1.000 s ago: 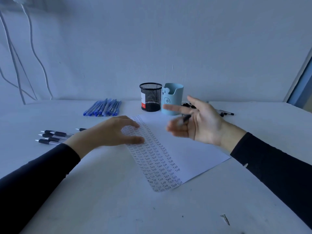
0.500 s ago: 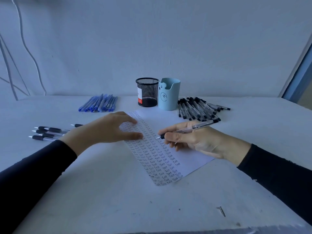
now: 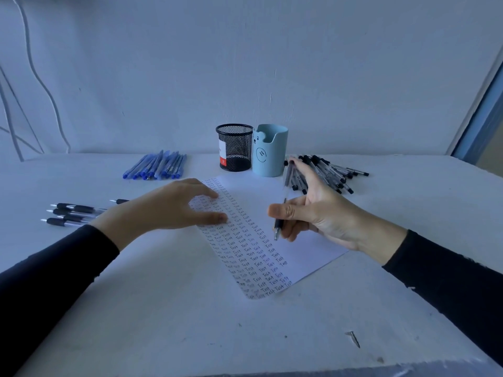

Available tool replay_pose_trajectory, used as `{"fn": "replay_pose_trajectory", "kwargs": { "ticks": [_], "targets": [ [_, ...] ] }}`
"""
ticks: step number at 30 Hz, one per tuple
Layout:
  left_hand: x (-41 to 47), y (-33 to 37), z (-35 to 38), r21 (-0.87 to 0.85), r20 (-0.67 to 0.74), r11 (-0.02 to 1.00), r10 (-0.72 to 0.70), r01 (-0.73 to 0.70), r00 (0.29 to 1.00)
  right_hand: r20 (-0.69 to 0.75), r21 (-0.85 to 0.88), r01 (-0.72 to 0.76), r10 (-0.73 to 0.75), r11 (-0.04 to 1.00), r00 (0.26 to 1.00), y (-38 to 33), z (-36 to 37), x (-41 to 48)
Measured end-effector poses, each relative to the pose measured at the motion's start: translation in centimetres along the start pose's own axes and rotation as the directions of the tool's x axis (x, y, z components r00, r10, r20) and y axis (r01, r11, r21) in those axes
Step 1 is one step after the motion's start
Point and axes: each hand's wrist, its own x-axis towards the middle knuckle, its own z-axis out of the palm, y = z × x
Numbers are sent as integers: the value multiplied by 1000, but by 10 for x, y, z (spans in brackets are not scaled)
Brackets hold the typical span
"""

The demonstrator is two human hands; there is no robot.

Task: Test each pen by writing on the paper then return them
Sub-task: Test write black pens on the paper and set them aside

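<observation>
A white sheet of paper (image 3: pixel 304 240) lies on the table, its left half covered with rows of the word "Test". My left hand (image 3: pixel 174 208) rests flat on the paper's upper left part, fingers straight. My right hand (image 3: pixel 313 213) hovers over the paper's right half and holds a black pen (image 3: pixel 279 223) between thumb and curled fingers, the tip pointing down toward me; its index finger stretches back toward a pile of black-capped pens (image 3: pixel 326 172). Several blue pens (image 3: pixel 158 165) lie at the back left. A few black-grip pens (image 3: pixel 70 213) lie at the left.
A black mesh pen cup (image 3: pixel 234 148) and a light blue cup with a bear face (image 3: pixel 270 151) stand at the back centre against the wall. A small screw (image 3: pixel 353 338) lies near the table's front edge. Cables hang on the wall at the left.
My right hand lifted from its writing pose and turned the pen from lying leftward to pointing down toward me. My left hand stayed on the paper.
</observation>
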Motion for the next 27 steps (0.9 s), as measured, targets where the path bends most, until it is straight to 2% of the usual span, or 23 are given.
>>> {"fn": "replay_pose_trajectory", "kwargs": {
  "ticks": [4,14,21,27],
  "targets": [
    [0,0,1,-6,-9,1000,-3,3,1000,-41,-41,58,-59,997,997,1,-1,0],
    [0,0,1,-1,-9,1000,4,-4,1000,-23,-194,79,-85,978,996,9,-1,-5],
    [-1,3,1,3,-2,1000,-1,1,1000,24,-311,50,-45,949,999,12,2,-18],
    [-1,4,0,7,14,1000,-11,11,1000,-54,-380,50,-76,924,996,23,16,-23]
  ]
}}
